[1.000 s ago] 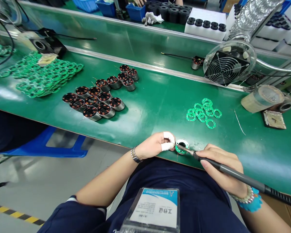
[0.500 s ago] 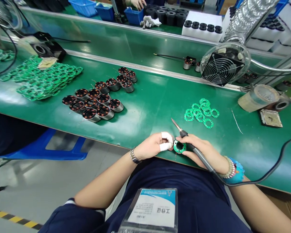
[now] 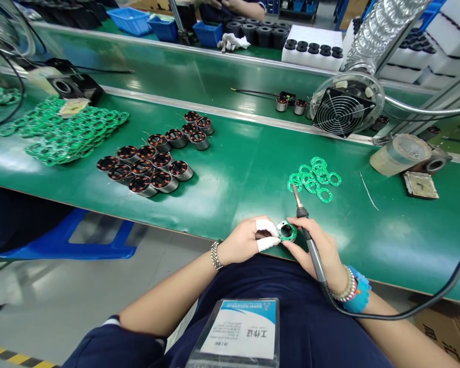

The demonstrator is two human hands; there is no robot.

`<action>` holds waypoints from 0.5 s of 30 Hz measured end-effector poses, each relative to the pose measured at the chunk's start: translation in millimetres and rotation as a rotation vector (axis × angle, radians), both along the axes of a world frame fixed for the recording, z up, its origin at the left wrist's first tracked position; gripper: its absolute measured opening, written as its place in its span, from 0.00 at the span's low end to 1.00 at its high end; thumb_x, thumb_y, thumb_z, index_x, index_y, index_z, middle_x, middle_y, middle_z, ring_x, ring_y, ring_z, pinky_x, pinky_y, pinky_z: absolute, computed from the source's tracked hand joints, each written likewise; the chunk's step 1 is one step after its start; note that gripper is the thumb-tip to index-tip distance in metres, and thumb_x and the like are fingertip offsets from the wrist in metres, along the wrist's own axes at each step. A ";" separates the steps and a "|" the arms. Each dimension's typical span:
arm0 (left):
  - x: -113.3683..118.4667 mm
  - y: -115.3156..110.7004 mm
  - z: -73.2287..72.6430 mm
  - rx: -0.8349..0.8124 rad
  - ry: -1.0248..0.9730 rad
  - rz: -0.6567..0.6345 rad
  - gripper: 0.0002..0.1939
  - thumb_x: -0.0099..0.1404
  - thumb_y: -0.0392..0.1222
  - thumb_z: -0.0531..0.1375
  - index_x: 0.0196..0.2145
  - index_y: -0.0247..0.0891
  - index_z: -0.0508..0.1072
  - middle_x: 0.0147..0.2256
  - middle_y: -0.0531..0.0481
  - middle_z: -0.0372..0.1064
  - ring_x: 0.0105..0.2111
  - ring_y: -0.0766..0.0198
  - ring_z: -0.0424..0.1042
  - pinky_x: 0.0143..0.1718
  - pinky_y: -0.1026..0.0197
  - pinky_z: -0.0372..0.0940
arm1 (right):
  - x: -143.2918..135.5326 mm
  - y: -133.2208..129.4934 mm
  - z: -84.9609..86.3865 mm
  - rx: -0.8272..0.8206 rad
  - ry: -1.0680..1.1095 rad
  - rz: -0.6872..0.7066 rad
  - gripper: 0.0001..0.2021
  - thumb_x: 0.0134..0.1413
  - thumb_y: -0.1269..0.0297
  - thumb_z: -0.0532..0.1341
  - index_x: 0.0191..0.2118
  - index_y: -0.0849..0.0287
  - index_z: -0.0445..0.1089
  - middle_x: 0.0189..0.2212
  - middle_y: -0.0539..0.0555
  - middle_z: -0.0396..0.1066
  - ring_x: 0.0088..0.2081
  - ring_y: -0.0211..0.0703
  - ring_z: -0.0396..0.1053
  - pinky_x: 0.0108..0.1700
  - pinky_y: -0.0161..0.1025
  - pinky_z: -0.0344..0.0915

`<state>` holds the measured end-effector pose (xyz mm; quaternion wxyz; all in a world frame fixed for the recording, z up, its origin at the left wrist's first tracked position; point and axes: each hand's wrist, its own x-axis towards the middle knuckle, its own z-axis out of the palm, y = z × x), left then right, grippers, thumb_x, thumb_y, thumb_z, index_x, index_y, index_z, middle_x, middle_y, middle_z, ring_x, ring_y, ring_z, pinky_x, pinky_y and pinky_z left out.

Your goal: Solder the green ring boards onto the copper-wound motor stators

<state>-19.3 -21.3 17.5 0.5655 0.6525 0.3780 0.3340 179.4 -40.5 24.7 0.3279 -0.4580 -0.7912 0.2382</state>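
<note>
At the bench's near edge, my left hand [image 3: 249, 236], with white tape on thumb and forefinger, pinches the left side of a green ring-shaped circuit board [image 3: 292, 233]. What sits beneath the board is mostly hidden. My right hand [image 3: 322, 250] grips a soldering iron [image 3: 315, 258], its tip pointing away from me, over the loose boards in view. The thumb and forefinger of that same hand also touch the board's right side. Beyond it lies a loose group of green ring boards [image 3: 310, 176]. Copper-wound motor stators [image 3: 153, 168] stand in a cluster to the left.
Stacked green boards [image 3: 72, 128] cover the far left of the bench. A fan with a duct [image 3: 341, 110] hangs at the back right, near a tub [image 3: 398, 153] and a square sponge tray [image 3: 420, 185]. A wire [image 3: 368, 190] lies nearby. Another person's arm [image 3: 245, 7] shows across the bench.
The soldering iron has turned more upright, its tip swinging right. The ring board has turned slightly in my fingers, and both hands have come closer together. The camera view has shifted slightly.
</note>
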 end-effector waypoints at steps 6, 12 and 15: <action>8.3 -0.8 6.9 -0.484 -0.168 0.158 0.07 0.53 0.38 0.62 0.28 0.33 0.67 0.22 0.54 0.67 0.23 0.69 0.69 0.29 0.65 0.65 | -3.0 -3.1 0.9 -0.005 0.011 -0.023 0.19 0.51 0.67 0.62 0.49 0.58 0.61 0.40 0.57 0.68 0.40 0.44 0.69 0.43 0.42 0.67; 7.8 -2.7 7.1 -0.485 -0.214 0.212 0.07 0.52 0.39 0.64 0.27 0.32 0.70 0.24 0.53 0.69 0.25 0.69 0.70 0.34 0.64 0.65 | -3.8 1.6 8.1 0.011 0.053 -0.008 0.16 0.52 0.68 0.61 0.48 0.57 0.62 0.41 0.57 0.68 0.43 0.45 0.67 0.46 0.43 0.66; 4.9 -1.8 6.5 -0.486 -0.203 0.166 0.07 0.52 0.38 0.64 0.27 0.32 0.70 0.24 0.53 0.70 0.27 0.69 0.70 0.35 0.64 0.65 | -5.1 2.2 11.5 0.029 0.075 0.000 0.16 0.52 0.71 0.60 0.47 0.57 0.63 0.41 0.57 0.68 0.44 0.45 0.67 0.47 0.43 0.65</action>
